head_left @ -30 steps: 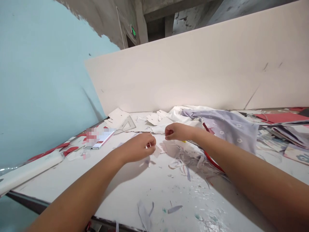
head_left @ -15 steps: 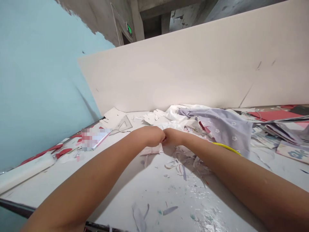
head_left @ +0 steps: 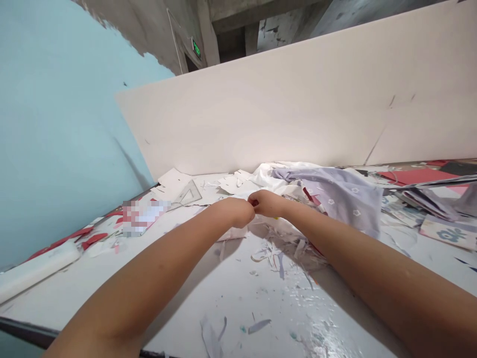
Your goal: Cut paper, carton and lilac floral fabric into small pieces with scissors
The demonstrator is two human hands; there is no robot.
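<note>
Before a cream board (head_left: 253,109), on a paint-spattered white table (head_left: 238,303), the left hand (head_left: 233,213) and right hand (head_left: 266,204) almost touch, both curled nearly shut. A tiny red scrap (head_left: 254,203) shows between them, nearer the right; its long axis and any grip are hidden.

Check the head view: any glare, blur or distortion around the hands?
Head view: left hand and right hand look sharp, without obvious motion blur; glare shines on the white paint-flecked tabletop; a soft shadow falls beneath the left forearm; wide-angle distortion slants the long cream board; a pixelated mosaic patch obscures one object.
</note>
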